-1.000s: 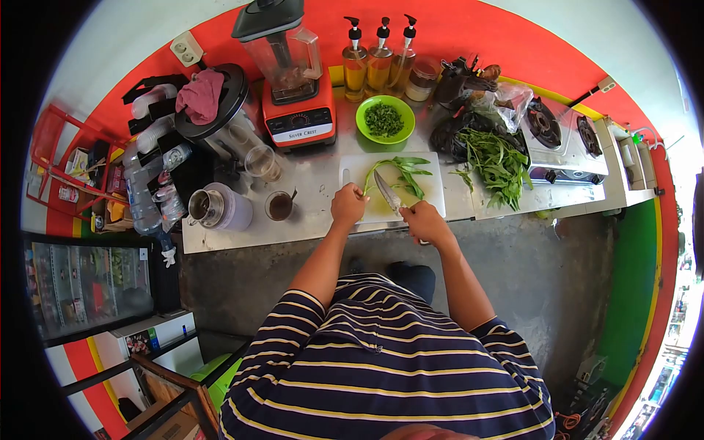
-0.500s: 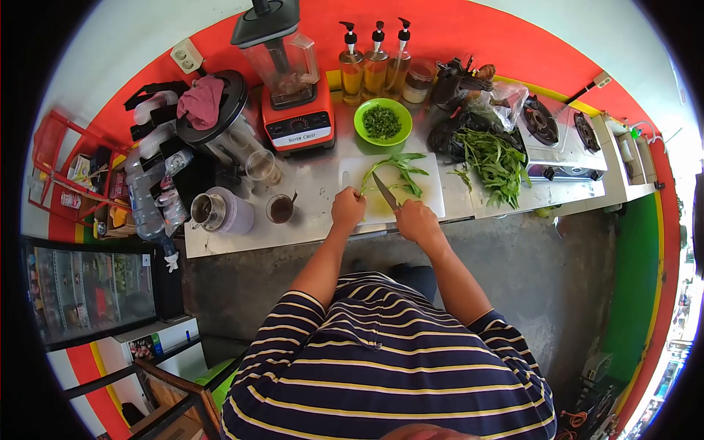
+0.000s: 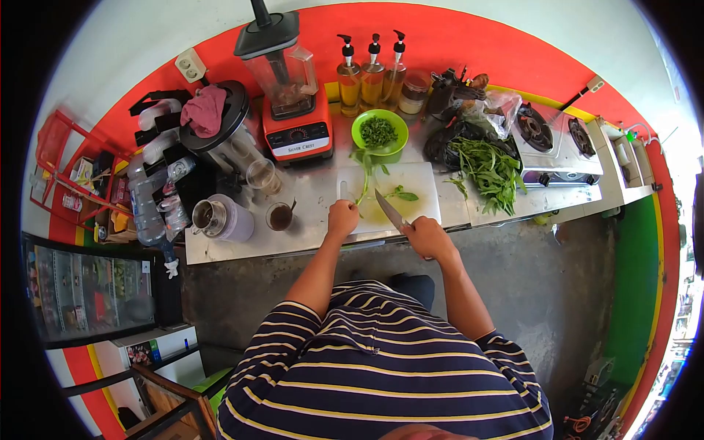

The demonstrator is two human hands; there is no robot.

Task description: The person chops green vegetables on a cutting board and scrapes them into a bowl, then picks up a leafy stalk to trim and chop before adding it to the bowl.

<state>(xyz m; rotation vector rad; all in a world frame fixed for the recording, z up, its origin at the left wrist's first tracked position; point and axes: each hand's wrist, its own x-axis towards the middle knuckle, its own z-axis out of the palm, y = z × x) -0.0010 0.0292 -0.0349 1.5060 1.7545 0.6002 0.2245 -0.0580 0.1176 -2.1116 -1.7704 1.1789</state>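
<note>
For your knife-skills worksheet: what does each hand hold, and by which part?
The right hand holds the knife by its handle. The left hand grips the leafy stem at its lower end, on the cutting board.

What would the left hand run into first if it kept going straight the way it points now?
Likely the green bowl of chopped herbs. The left hand holds a leafy stem over the cutting board and points up toward the wall; the stem's tips already lie near the bowl, though depth is uncertain.

Single head-worn fisheye view, looking steeply down and forward, counter [image 3: 308,187] near, frame edges black.
</note>
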